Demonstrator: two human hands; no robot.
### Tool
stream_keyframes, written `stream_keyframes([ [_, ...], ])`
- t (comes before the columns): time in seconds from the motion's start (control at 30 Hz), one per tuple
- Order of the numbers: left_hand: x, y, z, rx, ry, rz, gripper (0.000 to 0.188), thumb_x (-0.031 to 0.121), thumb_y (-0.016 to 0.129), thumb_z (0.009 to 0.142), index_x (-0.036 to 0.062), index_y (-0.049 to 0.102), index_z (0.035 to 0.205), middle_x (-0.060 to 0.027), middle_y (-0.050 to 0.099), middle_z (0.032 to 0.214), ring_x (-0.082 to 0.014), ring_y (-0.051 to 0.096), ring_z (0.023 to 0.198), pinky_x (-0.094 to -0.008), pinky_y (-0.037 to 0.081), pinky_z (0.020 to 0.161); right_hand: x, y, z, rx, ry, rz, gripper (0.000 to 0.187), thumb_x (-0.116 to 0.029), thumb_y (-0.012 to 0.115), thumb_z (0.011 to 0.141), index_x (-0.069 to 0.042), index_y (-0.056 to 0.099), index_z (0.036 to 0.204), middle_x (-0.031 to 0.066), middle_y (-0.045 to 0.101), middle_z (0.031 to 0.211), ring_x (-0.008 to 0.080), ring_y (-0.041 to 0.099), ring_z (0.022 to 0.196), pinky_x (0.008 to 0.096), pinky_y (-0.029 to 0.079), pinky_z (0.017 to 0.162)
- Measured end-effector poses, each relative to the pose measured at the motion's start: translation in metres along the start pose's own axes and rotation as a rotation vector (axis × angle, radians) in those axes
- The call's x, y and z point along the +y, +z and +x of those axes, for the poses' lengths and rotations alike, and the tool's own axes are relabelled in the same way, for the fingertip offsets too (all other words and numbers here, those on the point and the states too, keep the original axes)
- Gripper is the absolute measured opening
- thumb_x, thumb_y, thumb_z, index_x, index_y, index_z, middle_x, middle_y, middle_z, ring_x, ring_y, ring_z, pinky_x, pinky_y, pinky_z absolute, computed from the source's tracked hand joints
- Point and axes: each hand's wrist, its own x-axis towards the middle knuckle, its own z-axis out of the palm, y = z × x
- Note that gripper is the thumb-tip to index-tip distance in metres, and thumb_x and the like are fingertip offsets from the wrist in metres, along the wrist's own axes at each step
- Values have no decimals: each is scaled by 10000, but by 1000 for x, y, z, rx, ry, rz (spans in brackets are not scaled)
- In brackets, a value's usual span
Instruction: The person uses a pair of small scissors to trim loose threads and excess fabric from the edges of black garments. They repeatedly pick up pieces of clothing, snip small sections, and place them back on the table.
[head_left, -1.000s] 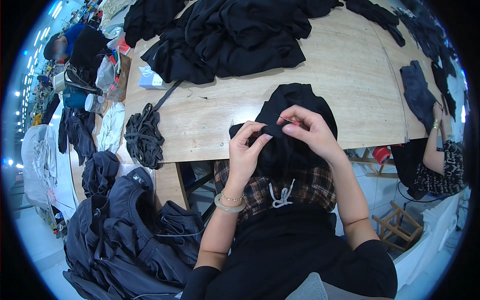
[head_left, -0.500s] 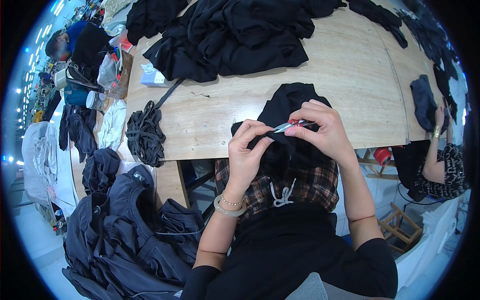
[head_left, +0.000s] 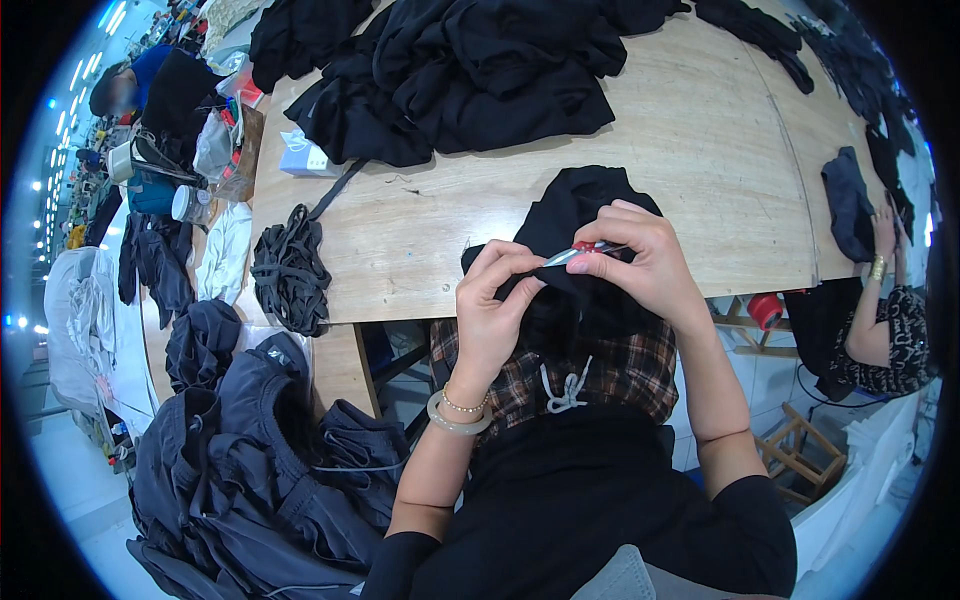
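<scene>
A black garment (head_left: pixel 582 203) lies over the table's near edge and hangs down onto my lap. Its edge is pinched between the thumb and fingers of my left hand (head_left: pixel 492 305). My right hand (head_left: pixel 645 258) grips a small pair of red-handled thread snips (head_left: pixel 560 257), with the silver blades pointing left. The blade tips meet the cloth right beside my left fingertips, and the blades look closed together. My right fingers hide part of the snips' handle.
A heap of black garments (head_left: pixel 500 80) covers the far side of the wooden table (head_left: pixel 700 180). To the left are a bundle of dark straps (head_left: pixel 290 270), a tissue box (head_left: pixel 307 155) and piled dark clothes (head_left: pixel 240 470). Another person's hand (head_left: pixel 884 232) works at the far right.
The snips' blades were spread slightly apart and now lie together. My hands have hardly moved, and the garment stays in place.
</scene>
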Motion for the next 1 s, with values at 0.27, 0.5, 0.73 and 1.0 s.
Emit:
stream_keyframes([
  [0.27, 4, -1, 0, 8, 6, 30, 203, -114, 695, 774, -19, 729, 951, -62, 620, 919, -166, 612, 877, -270, 477, 782, 1, -1, 0, -68, 39, 15, 327, -336, 827, 792, -26, 741, 852, 48, 660, 750, 183, 578, 698, 309, 439, 604],
  [0.5, 6, 0, 1, 11, 5, 49, 202, -121, 696, 769, -21, 727, 941, -60, 622, 911, -163, 614, 867, -271, 479, 772, -1, 3, 1, -73, 36, 1, 325, -337, 822, 800, -26, 740, 843, 50, 661, 750, 184, 595, 696, 309, 441, 594],
  [0.73, 6, 1, 1, 18, 4, 72, 196, -120, 702, 764, -21, 723, 932, -66, 623, 911, -168, 619, 873, -272, 481, 782, 1, 3, 2, -85, 23, -23, 321, -334, 812, 816, -24, 738, 851, 56, 664, 754, 184, 597, 692, 305, 448, 597],
  [1.0, -58, -47, 42, 201, -67, 530, 284, 78, 741, 868, 26, 682, 1140, -95, 682, 1047, -199, 638, 1015, -338, 503, 864, 20, 8, -1, 211, 262, 419, 251, -251, 720, 949, -12, 647, 934, -23, 588, 815, 55, 514, 777, 225, 422, 719],
])
